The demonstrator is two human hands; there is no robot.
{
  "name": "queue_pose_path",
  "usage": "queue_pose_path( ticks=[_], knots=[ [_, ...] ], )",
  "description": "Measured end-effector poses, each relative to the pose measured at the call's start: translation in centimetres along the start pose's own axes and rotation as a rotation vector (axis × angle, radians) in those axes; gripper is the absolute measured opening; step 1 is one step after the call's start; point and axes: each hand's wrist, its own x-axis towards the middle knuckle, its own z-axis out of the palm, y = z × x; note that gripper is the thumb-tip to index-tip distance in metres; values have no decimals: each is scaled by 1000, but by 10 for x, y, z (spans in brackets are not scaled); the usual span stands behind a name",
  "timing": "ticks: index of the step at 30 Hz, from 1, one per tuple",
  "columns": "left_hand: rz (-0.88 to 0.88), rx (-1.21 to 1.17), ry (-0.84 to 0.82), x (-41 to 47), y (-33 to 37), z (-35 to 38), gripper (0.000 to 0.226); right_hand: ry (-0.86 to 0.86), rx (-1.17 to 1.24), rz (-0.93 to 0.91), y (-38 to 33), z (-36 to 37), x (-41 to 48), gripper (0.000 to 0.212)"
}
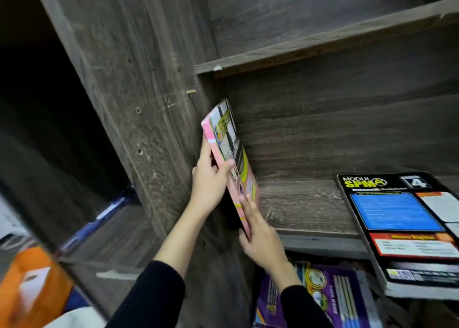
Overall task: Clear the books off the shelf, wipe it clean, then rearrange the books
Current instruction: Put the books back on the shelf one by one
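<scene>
**Pink book stood on edge at the left end of the shelf**

We hold a thin pink book (227,138) upright and tilted, with its pink spine towards us, hard against the left side panel (139,79) of the dark wooden bookcase. Its lower end sits at the front left corner of the shelf board (303,203). Our hands hide whether it actually touches the board.

Our left hand (208,181) grips the book halfway up, with the thumb lying across the cover and the fingers hidden behind the spine. Our right hand (260,238) holds the bottom corner, its fingers laid straight along the cover and the thumb on the spine side. Both arms wear black sleeves (149,298).

At the right end of the same board a thick black book (397,211) lies flat. It overhangs the front edge and is cut off by the frame. We can read "MODUL SPM" and a "4" on it, but the smaller print is too blurred to read.

Below the board lies a purple book (323,290), partly covered by our right arm. At the lower left there is a blurred orange thing (32,278) that we cannot identify.
</scene>
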Motion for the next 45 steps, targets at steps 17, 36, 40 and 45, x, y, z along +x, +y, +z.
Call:
queue_pose_path(
  ticks=[17,36,40,45],
  knots=[
    [108,189,283,4,-24,23,89,-31,160,316,8,16,8,82],
    [59,169,297,11,-28,28,91,-18,59,403,7,22,14,74],
    [45,162,265,2,-26,24,83,-127,43,374,8,10,17,76],
    [-10,215,306,-30,-19,24,61,-244,15,355,2,-9,9,74]
  ],
)
